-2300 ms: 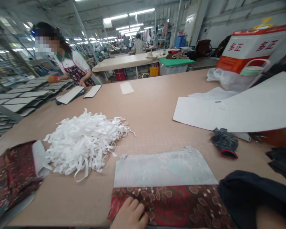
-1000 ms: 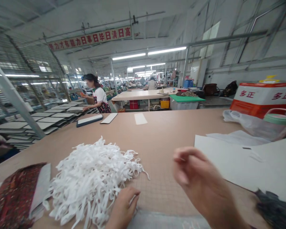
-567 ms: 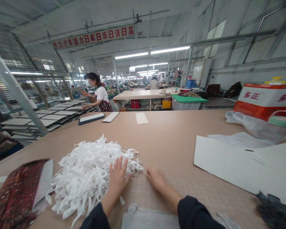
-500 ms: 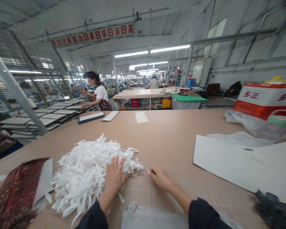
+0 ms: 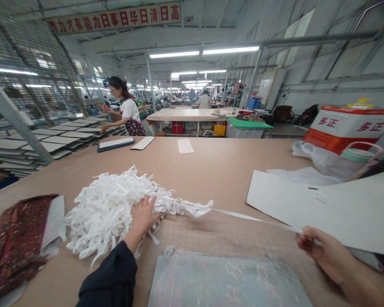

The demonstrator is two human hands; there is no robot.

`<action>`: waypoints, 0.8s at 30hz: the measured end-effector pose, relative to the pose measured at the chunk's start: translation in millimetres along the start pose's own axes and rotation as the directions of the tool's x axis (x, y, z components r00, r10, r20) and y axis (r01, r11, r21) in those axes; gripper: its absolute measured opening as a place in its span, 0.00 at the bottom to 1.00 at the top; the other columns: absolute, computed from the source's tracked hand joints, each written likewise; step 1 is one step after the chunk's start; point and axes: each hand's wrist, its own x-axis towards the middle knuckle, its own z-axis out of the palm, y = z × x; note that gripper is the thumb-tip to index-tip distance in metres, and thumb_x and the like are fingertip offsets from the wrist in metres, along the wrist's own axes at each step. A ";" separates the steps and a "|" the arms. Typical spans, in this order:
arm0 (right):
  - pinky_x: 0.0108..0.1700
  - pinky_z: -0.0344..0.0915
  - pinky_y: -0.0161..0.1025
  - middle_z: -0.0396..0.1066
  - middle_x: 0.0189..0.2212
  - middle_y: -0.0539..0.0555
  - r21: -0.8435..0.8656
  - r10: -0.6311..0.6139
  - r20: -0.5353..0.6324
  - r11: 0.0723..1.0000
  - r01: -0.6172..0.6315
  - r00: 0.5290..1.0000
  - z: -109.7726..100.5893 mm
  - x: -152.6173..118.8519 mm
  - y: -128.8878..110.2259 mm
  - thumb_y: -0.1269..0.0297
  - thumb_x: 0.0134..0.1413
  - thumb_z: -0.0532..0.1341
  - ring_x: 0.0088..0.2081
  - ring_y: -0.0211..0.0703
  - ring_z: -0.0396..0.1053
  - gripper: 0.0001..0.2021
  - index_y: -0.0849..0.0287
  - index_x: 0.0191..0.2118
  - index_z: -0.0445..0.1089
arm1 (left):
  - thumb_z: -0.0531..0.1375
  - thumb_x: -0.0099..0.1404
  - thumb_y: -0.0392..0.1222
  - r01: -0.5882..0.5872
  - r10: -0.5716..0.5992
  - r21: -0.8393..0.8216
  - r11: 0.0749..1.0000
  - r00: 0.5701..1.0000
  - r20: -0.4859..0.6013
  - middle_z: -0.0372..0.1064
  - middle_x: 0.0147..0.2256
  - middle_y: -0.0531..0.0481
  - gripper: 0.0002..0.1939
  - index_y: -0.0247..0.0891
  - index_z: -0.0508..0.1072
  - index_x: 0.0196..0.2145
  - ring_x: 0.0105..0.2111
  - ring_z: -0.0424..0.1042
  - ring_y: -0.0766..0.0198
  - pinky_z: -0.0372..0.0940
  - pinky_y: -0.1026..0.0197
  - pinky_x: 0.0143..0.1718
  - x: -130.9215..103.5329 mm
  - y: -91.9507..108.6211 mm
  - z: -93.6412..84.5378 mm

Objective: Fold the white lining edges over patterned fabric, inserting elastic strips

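A large tangled heap of white fabric strips (image 5: 112,209) lies left of centre on the brown-covered table (image 5: 217,170). My left hand (image 5: 144,216) rests on the heap's right side, fingers spread over the strips. Off to the right, my right hand (image 5: 321,251) pinches the end of one white strip (image 5: 252,218). That strip runs taut and slightly slanting back to a drawn-out tuft at the heap's right tip. In front of me, a greyish translucent plastic sheet (image 5: 224,279) lies flat below both hands.
White board (image 5: 333,209) covers the table's right side, with a plastic bag (image 5: 326,160) and a red-and-white box (image 5: 342,125) behind. Dark patterned fabric (image 5: 16,238) lies at left. Flat panels (image 5: 115,144) sit at the far edge. A co-worker (image 5: 124,108) stands beside stacked boards (image 5: 51,143).
My right hand has moved far right from beside the heap, drawing a white strip out and stretching the heap's right tip. My left hand stays on the heap. The view has tilted down.
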 end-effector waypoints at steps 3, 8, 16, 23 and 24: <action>0.27 0.65 0.43 0.64 0.18 0.53 0.214 0.047 -0.315 0.977 0.023 0.948 -25.5 4.8 0.8 0.65 0.30 0.62 0.23 0.44 0.64 0.08 0.53 0.14 0.61 | 0.55 0.56 0.55 0.015 -0.015 -0.001 1.000 1.000 0.020 0.47 0.60 0.38 0.33 0.42 0.56 0.57 0.57 0.50 0.45 0.47 0.38 0.51 2.7 3.4 -10.4; 0.38 0.66 0.43 0.70 0.28 0.55 -0.009 -0.159 -0.160 0.987 0.160 0.974 -3.1 -15.2 -12.8 0.59 0.33 0.65 0.37 0.48 0.67 0.08 0.56 0.20 0.69 | 0.57 0.56 0.47 -0.040 0.046 0.041 0.998 0.986 -0.163 0.47 0.60 0.36 0.31 0.36 0.58 0.56 0.59 0.45 0.43 0.42 0.39 0.55 -8.7 47.2 -35.9; 0.35 0.57 0.38 0.68 0.26 0.51 -0.247 -0.151 0.336 0.938 0.242 0.930 108.2 -76.4 -34.3 0.53 0.45 0.61 0.31 0.42 0.62 0.14 0.60 0.28 0.72 | 0.53 0.60 0.40 -0.398 0.462 -0.626 0.670 0.884 -0.067 0.70 0.43 0.45 0.13 0.39 0.71 0.41 0.46 0.65 0.56 0.56 0.54 0.50 -64.5 143.4 -78.3; 0.31 0.53 0.35 0.66 0.24 0.49 -0.092 -0.007 0.454 0.994 0.055 0.891 157.6 -111.9 -8.0 0.60 0.45 0.61 0.27 0.36 0.57 0.08 0.61 0.27 0.71 | 0.50 0.60 0.53 0.149 0.549 -0.967 0.206 0.801 0.240 0.70 0.27 0.48 0.20 0.34 0.72 0.28 0.28 0.68 0.63 0.61 0.63 0.31 -114.3 165.9 -101.8; 0.31 0.54 0.35 0.66 0.24 0.49 -0.102 -0.004 0.461 0.993 0.057 0.887 161.0 -114.2 -6.0 0.61 0.46 0.60 0.27 0.36 0.57 0.08 0.61 0.27 0.70 | 0.50 0.60 0.54 0.203 0.543 -0.964 0.170 0.797 0.264 0.70 0.27 0.48 0.21 0.33 0.71 0.28 0.27 0.67 0.63 0.61 0.63 0.30 -116.8 164.9 -101.7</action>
